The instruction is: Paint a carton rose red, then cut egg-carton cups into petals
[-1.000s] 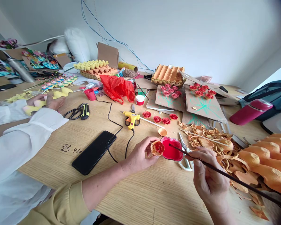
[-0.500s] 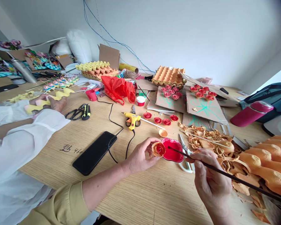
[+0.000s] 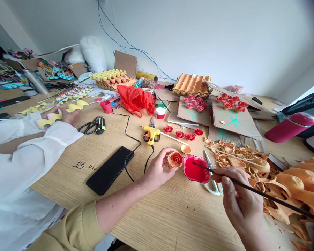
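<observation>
Between the fingertips of my left hand (image 3: 157, 170) is an orange paper rose (image 3: 176, 159), its inner petals painted red and its outer ones bare. My right hand (image 3: 240, 198) grips a long dark paintbrush (image 3: 251, 190). The brush tip is in red paint in a small wavy-edged dish (image 3: 196, 178), just right of the rose. White-handled scissors (image 3: 214, 183) lie partly behind the dish and my right fingers. A loose orange petal cup (image 3: 185, 149) rests above the dish. Several red roses (image 3: 189, 136) sit in a loose group beyond it.
A yellow glue gun (image 3: 151, 134) and a black phone (image 3: 109, 170) lie left of my hands. Orange scraps (image 3: 232, 157) and an egg tray (image 3: 300, 177) fill the right side. Cardboard sheets (image 3: 232, 122) hold more roses. At left, a co-worker's hands (image 3: 68, 115) hold a yellow carton strip.
The red on the rose's inner petals now covers more, and the rose has tilted a little. The brush tip stays in the paint dish. The whole view has shifted slightly.
</observation>
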`<state>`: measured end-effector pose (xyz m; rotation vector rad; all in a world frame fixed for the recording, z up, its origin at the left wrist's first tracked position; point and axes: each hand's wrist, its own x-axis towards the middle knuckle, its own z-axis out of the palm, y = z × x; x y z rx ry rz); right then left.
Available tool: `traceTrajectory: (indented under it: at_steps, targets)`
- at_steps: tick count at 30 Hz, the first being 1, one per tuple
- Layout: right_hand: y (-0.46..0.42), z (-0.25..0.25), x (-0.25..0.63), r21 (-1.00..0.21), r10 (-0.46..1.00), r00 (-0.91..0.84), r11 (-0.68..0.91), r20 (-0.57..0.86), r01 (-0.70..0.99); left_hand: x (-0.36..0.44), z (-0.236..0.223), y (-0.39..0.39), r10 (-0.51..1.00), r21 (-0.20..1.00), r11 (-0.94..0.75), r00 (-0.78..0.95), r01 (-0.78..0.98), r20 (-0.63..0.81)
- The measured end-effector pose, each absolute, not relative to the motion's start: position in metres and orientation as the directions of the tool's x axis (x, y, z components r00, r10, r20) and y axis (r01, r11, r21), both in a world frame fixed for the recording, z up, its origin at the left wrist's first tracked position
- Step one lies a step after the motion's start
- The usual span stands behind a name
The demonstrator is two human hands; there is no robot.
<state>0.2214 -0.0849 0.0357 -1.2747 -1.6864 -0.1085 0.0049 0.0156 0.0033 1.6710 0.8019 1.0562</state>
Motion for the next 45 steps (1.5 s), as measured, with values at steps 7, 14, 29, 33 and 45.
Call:
traceTrajectory:
  at_steps: [7, 14, 29, 33, 45]
  targets:
    - [-0.083, 0.036, 0.225, -0.278, 0.652, -0.052, 0.392, 0.756, 0.877, 0.007, 0.0, 0.019, 0.904, 0.966, -0.251, 0.372, 0.063, 0.211]
    - [-0.082, 0.039, 0.225, -0.212, 0.642, -0.106, 0.398, 0.759, 0.892, 0.0, 0.003, 0.018, 0.824, 0.853, -0.49, 0.416, 0.183, 0.384]
    - [-0.081, 0.041, 0.225, -0.201, 0.652, -0.131, 0.409, 0.747, 0.89, -0.021, 0.025, 0.036, 0.55, 0.426, -0.835, 0.541, 0.349, 0.636]
    - [-0.081, 0.041, 0.226, -0.203, 0.668, -0.162, 0.433, 0.726, 0.878, -0.023, 0.025, 0.038, 0.554, 0.404, -0.832, 0.55, 0.379, 0.625]
    - [-0.077, 0.042, 0.231, -0.224, 0.651, -0.102, 0.398, 0.752, 0.89, 0.013, 0.047, 0.03, 0.487, 0.46, -0.861, 0.615, 0.218, 0.62]
